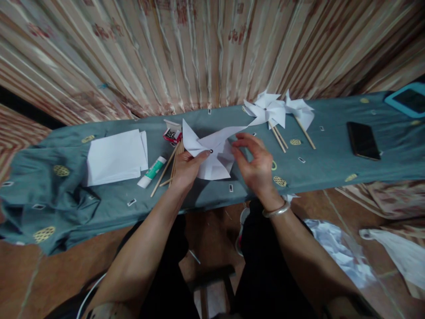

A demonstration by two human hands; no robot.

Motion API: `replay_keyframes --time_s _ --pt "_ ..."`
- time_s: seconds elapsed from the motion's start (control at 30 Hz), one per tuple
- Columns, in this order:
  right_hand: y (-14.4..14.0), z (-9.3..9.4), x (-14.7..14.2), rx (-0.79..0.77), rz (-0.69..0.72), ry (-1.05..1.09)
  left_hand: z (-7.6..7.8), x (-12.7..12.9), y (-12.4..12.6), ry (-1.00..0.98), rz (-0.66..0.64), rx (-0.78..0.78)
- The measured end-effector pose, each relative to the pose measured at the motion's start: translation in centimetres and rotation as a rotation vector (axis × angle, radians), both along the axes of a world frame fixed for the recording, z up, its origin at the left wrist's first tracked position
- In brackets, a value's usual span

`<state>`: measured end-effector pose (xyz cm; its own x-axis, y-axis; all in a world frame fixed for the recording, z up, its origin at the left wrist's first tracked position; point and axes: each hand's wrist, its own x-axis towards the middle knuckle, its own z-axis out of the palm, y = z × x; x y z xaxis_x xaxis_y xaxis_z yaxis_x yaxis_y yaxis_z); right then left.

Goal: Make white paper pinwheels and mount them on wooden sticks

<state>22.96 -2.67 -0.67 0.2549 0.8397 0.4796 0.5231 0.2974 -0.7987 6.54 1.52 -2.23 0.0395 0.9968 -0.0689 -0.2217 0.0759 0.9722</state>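
Observation:
A white paper pinwheel with a dark round pin at its centre is held over the table's front middle. My left hand grips it from the left, thumb by the pin, the other fingers hidden beneath the paper. At the pinwheel's right edge is my right hand, its fingers curved and apart, with nothing visible between them. Just left of my left hand lie several thin wooden sticks, and behind them an opened small red box with dark contents.
White paper sheets and a glue stick lie to the left on the cloth-covered table. Pinwheels on sticks rest at the back right, near a black phone and a blue-framed device. Crumpled paper is on the floor.

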Motion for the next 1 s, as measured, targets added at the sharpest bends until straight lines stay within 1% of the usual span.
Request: replay_keyframes --time_s 0.1,0.2,0.27,0.37,0.47,0.57,0.7,0.87,1.0 --pt "-0.6 0.2 -0.8 0.081 0.023 -0.213 0.2 0.3 -0.2 0.002 0.004 0.009" --pt "-0.5 -0.1 -1.6 0.104 0.032 -0.277 0.1 0.5 -0.3 0.009 0.022 -0.014" --pt "-0.4 -0.2 -1.8 0.102 0.019 -0.249 0.0 0.5 -0.2 0.007 0.03 -0.019" --pt "-0.1 -0.4 -1.7 0.089 0.004 -0.151 -0.2 0.4 0.0 -0.018 0.041 -0.002" --pt "0.1 -0.6 -1.5 0.044 0.026 -0.084 -0.2 0.4 0.0 0.0 0.043 -0.001" --pt "0.3 -0.8 -1.5 0.022 0.055 -0.088 -0.1 0.5 -0.4 0.024 0.006 -0.022" --pt "0.4 -0.8 -1.7 -0.011 0.059 -0.111 0.2 0.6 -0.8 -0.001 -0.036 -0.026" --pt "0.3 -0.6 -1.7 -0.048 0.078 -0.084 0.5 0.5 -1.2 -0.001 -0.045 -0.029" --pt "0.3 -0.6 -1.7 -0.067 0.077 -0.042 0.6 0.4 -1.3 0.055 -0.042 -0.002"
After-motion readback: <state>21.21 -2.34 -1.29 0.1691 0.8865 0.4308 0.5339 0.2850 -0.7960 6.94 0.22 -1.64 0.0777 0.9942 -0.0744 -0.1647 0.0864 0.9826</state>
